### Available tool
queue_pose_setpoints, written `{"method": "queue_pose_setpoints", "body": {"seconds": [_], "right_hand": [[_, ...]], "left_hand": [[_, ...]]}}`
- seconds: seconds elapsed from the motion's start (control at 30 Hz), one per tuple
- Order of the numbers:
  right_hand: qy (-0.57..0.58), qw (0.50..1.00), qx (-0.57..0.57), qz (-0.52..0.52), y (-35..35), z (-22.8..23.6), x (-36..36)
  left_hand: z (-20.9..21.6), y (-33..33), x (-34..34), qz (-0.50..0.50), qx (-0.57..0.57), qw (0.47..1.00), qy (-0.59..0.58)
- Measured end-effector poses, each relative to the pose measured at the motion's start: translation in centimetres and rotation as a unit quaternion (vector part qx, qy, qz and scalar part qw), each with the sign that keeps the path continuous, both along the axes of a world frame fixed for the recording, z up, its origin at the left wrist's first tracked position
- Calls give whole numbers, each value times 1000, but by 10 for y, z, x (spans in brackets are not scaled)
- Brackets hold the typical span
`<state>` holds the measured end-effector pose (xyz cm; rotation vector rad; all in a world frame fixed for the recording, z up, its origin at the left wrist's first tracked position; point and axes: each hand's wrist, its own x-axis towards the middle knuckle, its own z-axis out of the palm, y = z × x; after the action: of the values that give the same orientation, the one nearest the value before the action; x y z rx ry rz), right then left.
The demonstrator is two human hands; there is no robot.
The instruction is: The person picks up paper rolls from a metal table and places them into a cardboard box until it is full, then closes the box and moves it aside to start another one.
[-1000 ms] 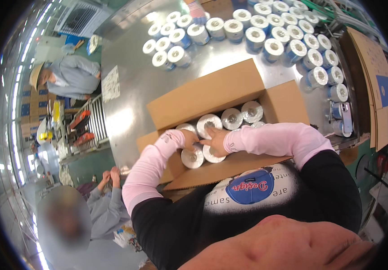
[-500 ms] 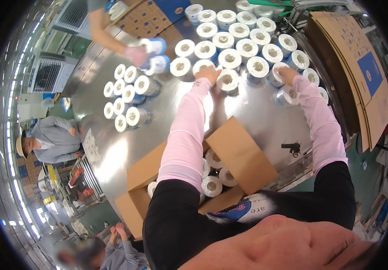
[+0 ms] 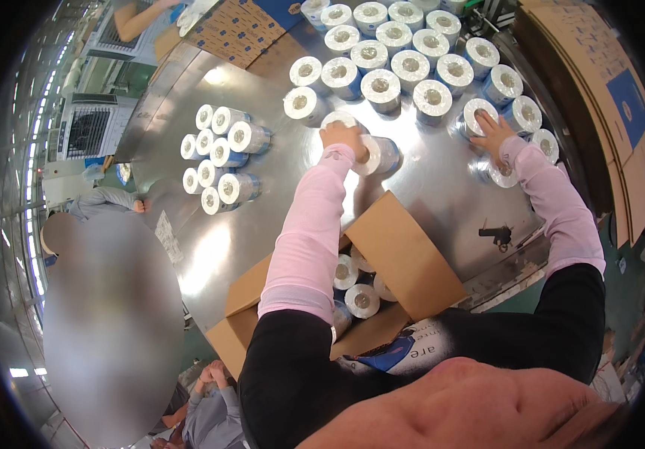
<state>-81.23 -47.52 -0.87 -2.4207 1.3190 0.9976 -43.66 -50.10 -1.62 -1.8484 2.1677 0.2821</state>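
My left hand (image 3: 343,140) is curled over a wrapped paper roll (image 3: 337,119) at the near edge of a large group. Its thumb side touches a second paper roll (image 3: 381,154), which leans to the right. Over at the group's right side, my right hand (image 3: 493,136) lies with fingers spread on top of another paper roll (image 3: 478,112). A further roll (image 3: 503,173) sits just below that palm, partly covered by the hand. The rolls have white tops and blue-printed sides. In front of my body, an open cardboard box (image 3: 405,258) contains several rolls.
A smaller cluster of rolls (image 3: 221,153) stands left on the metal table (image 3: 277,202). A black pistol-shaped tool (image 3: 496,236) lies at the near right. Flattened cartons (image 3: 599,97) line the right side. A co-worker's arm (image 3: 139,21) shows at top left; other people are at left.
My left hand has drawn its rolls slightly nearer. My right fingers have spread out, and the roll below them has shifted nearer. The co-worker's hand and its two rolls have left the table's far left.
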Motion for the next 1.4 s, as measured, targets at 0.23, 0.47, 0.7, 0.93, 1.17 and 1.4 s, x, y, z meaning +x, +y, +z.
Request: {"method": "queue_pose_setpoints", "body": {"seconds": [0.23, 0.47, 0.7, 0.93, 1.17, 1.4], "right_hand": [[-8, 996, 37, -79, 7, 12, 8], [-67, 987, -113, -96, 76, -28, -46], [-738, 533, 97, -404, 33, 8, 15], [-669, 606, 427, -49, 130, 173, 201], [-172, 901, 7, 397, 251, 194, 276], [-562, 808, 148, 102, 195, 136, 276]], "left_hand": [[65, 55, 148, 292, 18, 704, 647], [183, 283, 153, 301, 23, 509, 806], [163, 371, 87, 420, 124, 531, 725], [169, 409, 92, -15, -53, 980, 191], [161, 403, 81, -91, -2, 986, 138], [116, 337, 102, -144, 343, 922, 104]]}}
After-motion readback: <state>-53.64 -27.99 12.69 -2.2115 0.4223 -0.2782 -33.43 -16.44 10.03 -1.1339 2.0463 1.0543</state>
